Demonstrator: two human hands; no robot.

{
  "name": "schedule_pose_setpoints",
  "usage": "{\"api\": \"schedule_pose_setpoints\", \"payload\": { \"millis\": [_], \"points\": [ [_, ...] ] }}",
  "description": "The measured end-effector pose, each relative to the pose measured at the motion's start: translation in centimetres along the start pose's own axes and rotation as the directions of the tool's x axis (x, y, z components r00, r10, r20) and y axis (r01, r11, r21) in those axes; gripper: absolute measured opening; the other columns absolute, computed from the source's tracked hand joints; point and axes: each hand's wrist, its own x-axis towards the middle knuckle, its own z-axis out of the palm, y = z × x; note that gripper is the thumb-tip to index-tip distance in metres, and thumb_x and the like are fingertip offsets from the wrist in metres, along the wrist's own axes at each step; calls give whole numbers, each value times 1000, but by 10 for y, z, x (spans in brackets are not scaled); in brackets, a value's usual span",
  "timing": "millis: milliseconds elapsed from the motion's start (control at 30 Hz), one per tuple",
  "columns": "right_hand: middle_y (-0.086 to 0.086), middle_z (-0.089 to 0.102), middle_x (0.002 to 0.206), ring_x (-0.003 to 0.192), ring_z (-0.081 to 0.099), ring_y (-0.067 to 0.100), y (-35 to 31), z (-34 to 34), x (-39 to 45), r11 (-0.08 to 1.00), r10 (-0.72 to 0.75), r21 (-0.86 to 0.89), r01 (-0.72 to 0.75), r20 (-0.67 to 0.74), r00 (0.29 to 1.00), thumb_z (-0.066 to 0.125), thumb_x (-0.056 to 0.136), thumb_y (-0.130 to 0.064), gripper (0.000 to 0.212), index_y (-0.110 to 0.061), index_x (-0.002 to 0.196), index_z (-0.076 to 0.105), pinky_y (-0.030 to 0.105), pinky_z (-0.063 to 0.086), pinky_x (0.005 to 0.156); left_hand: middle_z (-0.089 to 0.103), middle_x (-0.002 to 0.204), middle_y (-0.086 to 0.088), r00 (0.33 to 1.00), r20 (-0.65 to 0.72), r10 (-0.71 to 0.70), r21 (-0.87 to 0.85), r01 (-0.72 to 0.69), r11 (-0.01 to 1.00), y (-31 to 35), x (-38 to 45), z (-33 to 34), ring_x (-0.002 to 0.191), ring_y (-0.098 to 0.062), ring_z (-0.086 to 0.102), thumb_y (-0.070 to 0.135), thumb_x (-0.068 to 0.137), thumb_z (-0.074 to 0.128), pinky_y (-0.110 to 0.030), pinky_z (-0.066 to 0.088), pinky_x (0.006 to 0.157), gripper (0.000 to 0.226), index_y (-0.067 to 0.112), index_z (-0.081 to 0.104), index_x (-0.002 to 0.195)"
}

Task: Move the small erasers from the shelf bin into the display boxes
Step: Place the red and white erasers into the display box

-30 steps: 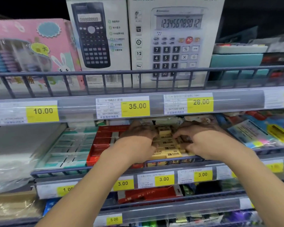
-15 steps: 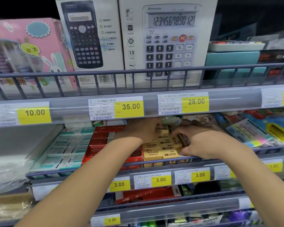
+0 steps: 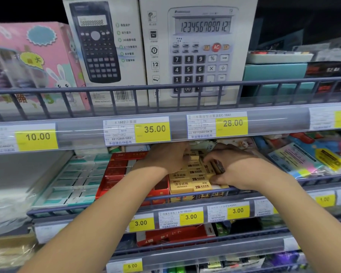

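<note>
While both hands work the erasers [image 3: 193, 175] at the shelf's front edge, the right hand [image 3: 236, 170] pinches one; the left hand [image 3: 165, 160] grip cannot be told. They look light, firm, slick-wrapped; pinch the long sides.

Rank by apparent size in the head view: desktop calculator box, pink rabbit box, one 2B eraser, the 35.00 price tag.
1. Desktop calculator box.
2. Pink rabbit box; cropped at the frame edge, so this rank is unsure.
3. 35.00 price tag.
4. 2B eraser.

Upper shelf: white box picturing a black scientific calculator [image 3: 102, 46], white box picturing a grey desk calculator [image 3: 201, 50], pink rabbit-print box [image 3: 34, 64]; yellow price labels [image 3: 155, 129] below.
</note>
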Motion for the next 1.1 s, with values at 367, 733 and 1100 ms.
{"api": "schedule_pose_setpoints", "payload": {
  "millis": [367, 733, 1100],
  "points": [
    [-28, 55, 101, 92, 56, 3, 15, -7, -4, 962, 52, 274, -22, -102, 993, 73, 84, -48, 47, -48, 127, 55, 22, 44, 78, 66, 131, 6, 999, 28, 36, -105, -33, 994, 0, -6, -6, 119, -19, 61, 39, 105, 54, -28, 47, 93, 30, 32, 59, 134],
    [-17, 71, 82, 70, 63, 0, 13, -8, -31, 844, 50, 527, 102, -265, 963, 76, 86, -34, 17, -46, 96, 71, 13, 46, 60, 63, 111, 20, 988, -1, 153, -390, -141, 910, 12, -28, -10, 95, 9, 56, 34, 100, 68, 1, 36, 79, 36, 33, 57, 134],
    [-29, 68, 71, 67, 63, -8, 4, -13, -52, 910, 68, 414, -24, -90, 994, 80, 79, -45, 7, -39, 82, 77, 8, 44, 54, 55, 147, 7, 977, 139, 161, -131, -143, 981, -5, -52, -11, 125, -13, 51, 52, 102, 54, -23, 34, 90, 44, 38, 51, 144]
  ]
}}
